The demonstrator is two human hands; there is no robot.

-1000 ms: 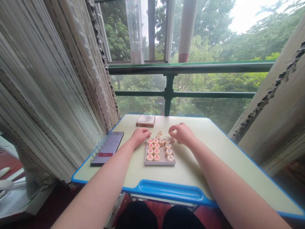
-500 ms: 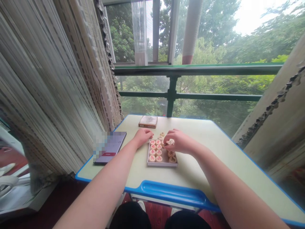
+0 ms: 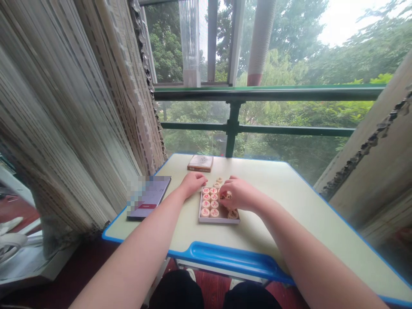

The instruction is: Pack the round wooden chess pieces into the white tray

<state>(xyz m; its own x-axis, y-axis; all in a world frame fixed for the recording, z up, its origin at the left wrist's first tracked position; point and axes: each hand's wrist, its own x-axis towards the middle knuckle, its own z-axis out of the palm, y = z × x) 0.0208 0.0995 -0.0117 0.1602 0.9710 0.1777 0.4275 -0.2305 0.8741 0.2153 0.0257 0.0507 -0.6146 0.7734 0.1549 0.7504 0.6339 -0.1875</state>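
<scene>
A shallow white box (image 3: 219, 220) on the table holds rows of round wooden xiangqi pieces. Red-marked pieces (image 3: 214, 204) fill its left side, and a dark-marked piece (image 3: 233, 213) sits in the near right corner. My right hand (image 3: 240, 194) is over the box's right half, fingers pinched on a xiangqi piece that they mostly hide. My left hand (image 3: 194, 183) rests by the far left corner of the box, its fingers loosely bent and apart, with no held thing visible. Just beyond the box, a few loose pieces (image 3: 219, 180) lie between my hands.
A closed flat box (image 3: 200, 163) lies at the table's far edge. Left of my forearm is a dark tablet-like object (image 3: 149, 199), partly blurred out. The table (image 3: 289, 189) has a blue rim and a blue tray groove (image 3: 234, 259) in front. Curtains and a green railing (image 3: 270, 93) stand around.
My right hand has shifted slightly nearer and lower over the box's right half, now covering a dark-marked piece visible before. My left hand has stayed in place.
</scene>
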